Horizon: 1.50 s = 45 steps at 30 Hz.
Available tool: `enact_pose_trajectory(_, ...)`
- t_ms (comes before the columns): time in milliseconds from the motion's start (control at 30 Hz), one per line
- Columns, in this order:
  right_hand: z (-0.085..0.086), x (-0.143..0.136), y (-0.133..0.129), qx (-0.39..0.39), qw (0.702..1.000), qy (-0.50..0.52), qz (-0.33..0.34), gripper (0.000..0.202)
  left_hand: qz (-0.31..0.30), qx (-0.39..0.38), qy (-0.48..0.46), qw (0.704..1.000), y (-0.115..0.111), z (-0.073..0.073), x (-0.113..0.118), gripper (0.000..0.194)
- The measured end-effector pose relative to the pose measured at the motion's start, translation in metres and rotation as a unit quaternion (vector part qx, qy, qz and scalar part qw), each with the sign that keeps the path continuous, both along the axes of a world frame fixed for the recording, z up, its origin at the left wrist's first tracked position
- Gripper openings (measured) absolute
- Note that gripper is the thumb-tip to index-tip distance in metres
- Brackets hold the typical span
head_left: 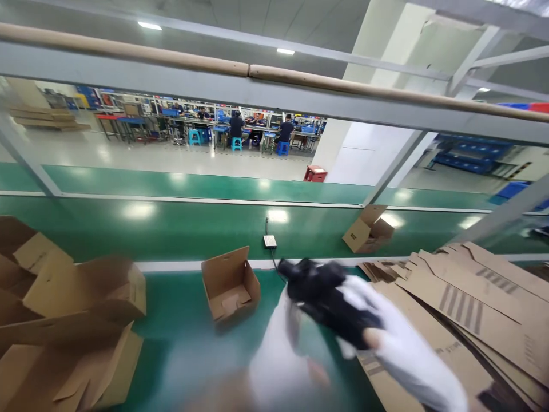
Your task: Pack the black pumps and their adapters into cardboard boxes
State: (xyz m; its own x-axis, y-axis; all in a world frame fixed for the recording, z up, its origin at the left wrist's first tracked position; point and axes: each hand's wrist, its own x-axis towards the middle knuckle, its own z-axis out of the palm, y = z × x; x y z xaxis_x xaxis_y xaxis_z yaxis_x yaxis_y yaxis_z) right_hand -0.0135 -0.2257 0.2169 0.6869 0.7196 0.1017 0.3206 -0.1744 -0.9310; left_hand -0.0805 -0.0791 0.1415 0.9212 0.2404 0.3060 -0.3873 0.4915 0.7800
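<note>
My right hand (pixel 386 332), in a white glove with a bare fingertip showing, is closed around a dark black object (pixel 326 292) with rounded knobs at its far end. Motion blur hides what kind of thing it is. My left hand (pixel 283 349), also in a white glove, reaches up close beneath the black object. It is smeared, and I cannot tell whether it touches or grips it. An open cardboard box (pixel 231 286) stands on the green work surface (pixel 171 320), left of both hands.
Several open cardboard boxes (pixel 81 286) crowd the left side. Flattened cartons (pixel 463 303) are stacked at the right. A small open box (pixel 369 232) and a little corded device (pixel 270 241) rest on the green strip beyond. A metal frame bar (pixel 257 86) crosses above; people sit at distant benches.
</note>
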Motion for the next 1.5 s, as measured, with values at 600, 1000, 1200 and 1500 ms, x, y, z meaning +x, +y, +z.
enact_pose_trajectory(600,0.01,0.017,-0.006,-0.084,0.93,-0.354,-0.05,0.016,0.171,-0.056,-0.061,0.982,0.113,0.008,-0.009,0.044)
enact_pose_trajectory(1000,0.031,0.051,0.078,0.066,0.94,-0.274,0.193,0.005,-0.24,0.237,-0.008,0.941,0.085,0.017,-0.003,0.059)
enact_pose_trajectory(1200,-0.005,0.052,0.082,-0.022,0.994,-0.021,0.107,0.056,-0.112,0.195,-0.013,0.974,0.094,0.013,-0.008,0.066)
enact_pose_trajectory(1500,0.016,0.026,0.08,-0.116,0.968,-0.157,0.157,0.075,0.161,0.191,0.048,0.967,0.07,0.021,-0.012,0.059)
